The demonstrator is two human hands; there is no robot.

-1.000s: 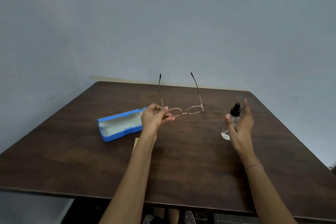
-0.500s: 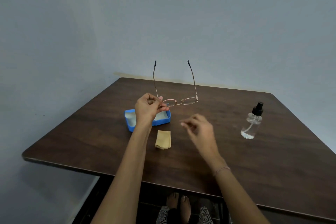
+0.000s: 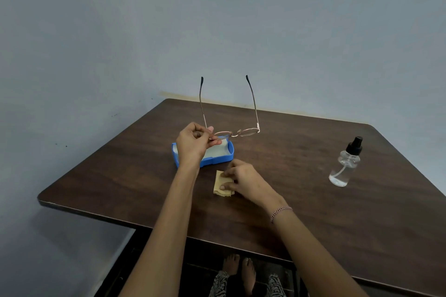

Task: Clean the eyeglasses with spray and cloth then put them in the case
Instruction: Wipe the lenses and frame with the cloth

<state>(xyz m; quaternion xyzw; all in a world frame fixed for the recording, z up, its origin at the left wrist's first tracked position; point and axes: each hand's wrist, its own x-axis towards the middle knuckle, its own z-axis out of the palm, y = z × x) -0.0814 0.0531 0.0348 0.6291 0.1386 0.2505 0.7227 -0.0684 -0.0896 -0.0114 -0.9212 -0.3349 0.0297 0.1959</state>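
Note:
My left hand [image 3: 193, 143] pinches the left end of thin gold-rimmed eyeglasses [image 3: 237, 132] and holds them above the table, arms unfolded and pointing away from me. Under that hand lies an open blue case [image 3: 218, 155] with a pale lining, partly hidden by the hand. My right hand [image 3: 243, 179] is down on a folded yellow cloth [image 3: 218, 187] in front of the case, thumb and fingers closing on its right edge. A clear spray bottle [image 3: 345, 164] with a black nozzle stands upright at the right, away from both hands.
Everything sits on a dark wooden table [image 3: 289, 200] pushed against a grey wall. The table's near edge runs just below my forearms, and bare feet [image 3: 239, 270] show beneath it.
My right hand left the spray bottle, crossed to the left and came down onto the yellow cloth. The left hand kept holding the eyeglasses above the case. The view shifted left.

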